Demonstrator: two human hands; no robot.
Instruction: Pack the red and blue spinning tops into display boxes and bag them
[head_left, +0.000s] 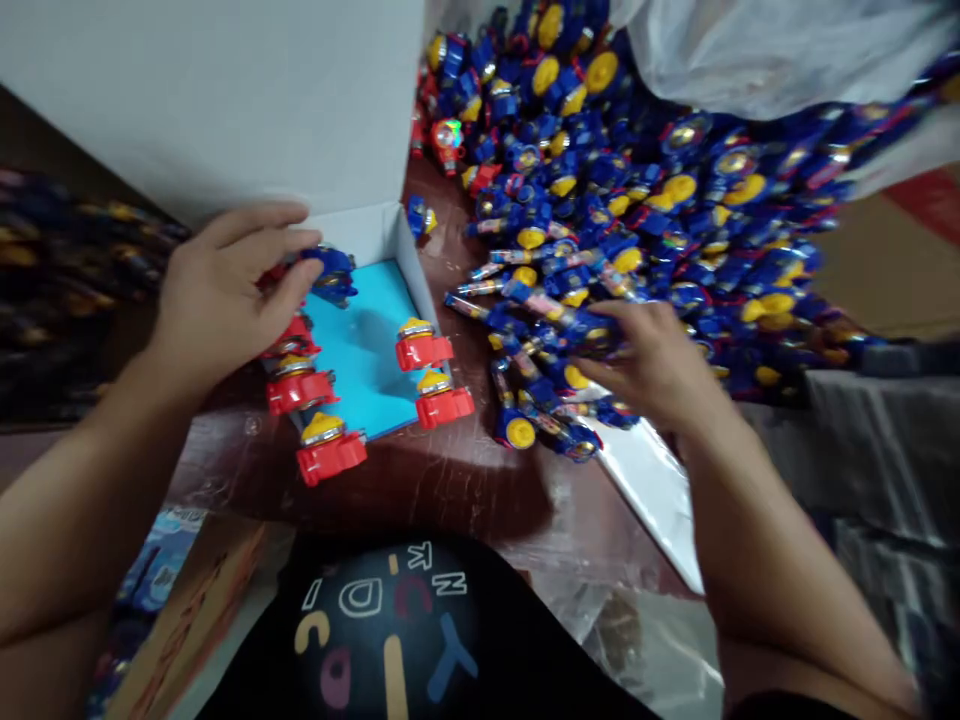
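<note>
My left hand [236, 280] has its fingers closed around a dark blue toy piece [332, 275] over the left side of an open white box [411, 255]. The box has a light blue bottom [371, 350]. Red toy pieces with yellow tops [331, 455] hang on its left edge, and two more [424, 348] are on its right edge. On the right, my right hand [649, 355] reaches into a big pile of blue and yellow toys [600, 210]. Its thumb and fingers are around a blurred blue toy at the pile's near side.
The white lid [225, 100] stands up behind the box. Clear plastic [750, 50] lies over the back of the pile. A white flat sheet [652, 490] sits under my right forearm. Cardboard boxes [195, 610] are at lower left and far right.
</note>
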